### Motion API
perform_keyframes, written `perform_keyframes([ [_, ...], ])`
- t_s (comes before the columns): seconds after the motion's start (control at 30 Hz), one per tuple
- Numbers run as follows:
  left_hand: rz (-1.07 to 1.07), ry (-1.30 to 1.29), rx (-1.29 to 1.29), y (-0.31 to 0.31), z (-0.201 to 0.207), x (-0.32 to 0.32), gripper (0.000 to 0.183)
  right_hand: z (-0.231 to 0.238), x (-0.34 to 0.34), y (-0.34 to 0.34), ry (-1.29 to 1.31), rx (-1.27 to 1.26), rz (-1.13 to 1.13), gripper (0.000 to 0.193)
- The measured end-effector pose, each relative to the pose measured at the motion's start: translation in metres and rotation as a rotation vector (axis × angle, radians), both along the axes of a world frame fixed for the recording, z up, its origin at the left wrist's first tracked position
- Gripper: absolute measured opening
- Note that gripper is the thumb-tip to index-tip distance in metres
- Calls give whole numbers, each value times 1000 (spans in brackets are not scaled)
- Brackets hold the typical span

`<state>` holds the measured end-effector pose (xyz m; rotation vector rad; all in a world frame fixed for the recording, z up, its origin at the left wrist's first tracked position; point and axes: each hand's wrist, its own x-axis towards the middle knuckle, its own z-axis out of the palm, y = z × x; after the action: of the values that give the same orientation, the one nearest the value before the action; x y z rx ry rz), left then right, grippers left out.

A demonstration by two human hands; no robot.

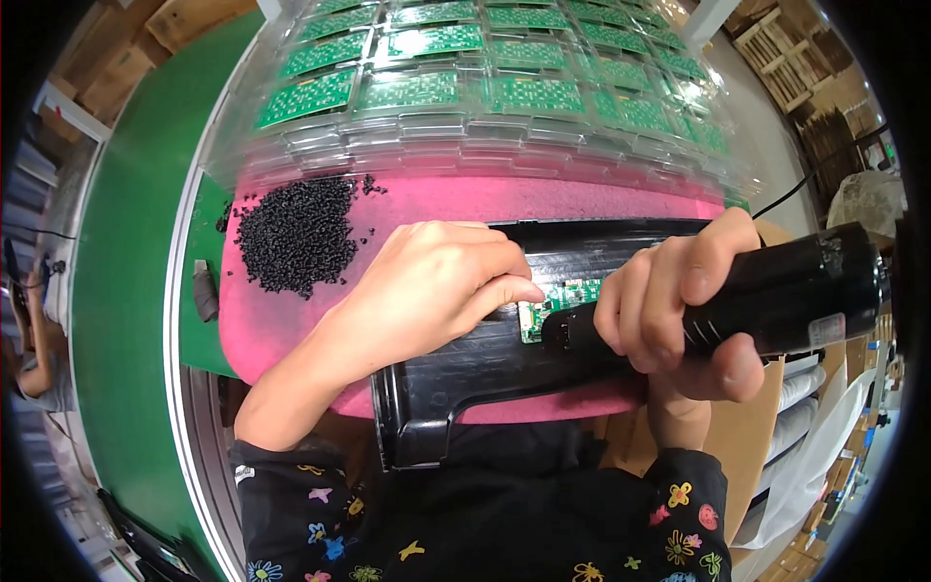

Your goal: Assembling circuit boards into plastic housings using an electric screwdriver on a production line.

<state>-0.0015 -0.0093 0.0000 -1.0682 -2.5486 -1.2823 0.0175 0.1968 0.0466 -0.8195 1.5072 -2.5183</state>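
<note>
Gripping the screwdriver (800, 296), right fingers (664, 301) curl tight; left fingers (499, 260) nearly meet, hold unclear; tilt could scar the board (555, 300).

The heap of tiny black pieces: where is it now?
In the head view, the heap lies on the left of the pink mat, below clear trays of green boards.

Mat (427, 199) is pink, parts pile (297, 238), housing (465, 373) and driver tool (776, 296) all black, circuit board (531, 320) green with pale spots, trayed boards (533, 94) green speckled pale, side surface (126, 291) green, rail (178, 388) white, clothing (465, 524) black with multicoloured floral print.
</note>
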Motion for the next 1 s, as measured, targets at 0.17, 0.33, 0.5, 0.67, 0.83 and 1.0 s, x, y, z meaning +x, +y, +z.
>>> perform_keyframes([
  [0.17, 89, -71, -89, -2, 6, 1, 22, -6, 1, -8, -3, 47, -4, 40],
  [0.33, 140, -82, -13, 3, 8, 3, 18, -8, -8, -14, 165, 52, 178, 42],
  [0.5, 64, -82, -67, 0, 3, 3, 16, -8, -8, -11, 196, 157, 245, 40],
  [0.67, 4, -29, -154, -3, 1, 5, 19, -3, -9, -6, 88, 201, 265, 42],
  [0.83, -123, -16, -269, -4, -1, 3, 21, 1, 6, -3, 119, -81, 168, 37],
  [1.0, -269, 74, -56, 2, -1, 2, 19, 11, -3, 9, 424, -169, 13, 40],
])
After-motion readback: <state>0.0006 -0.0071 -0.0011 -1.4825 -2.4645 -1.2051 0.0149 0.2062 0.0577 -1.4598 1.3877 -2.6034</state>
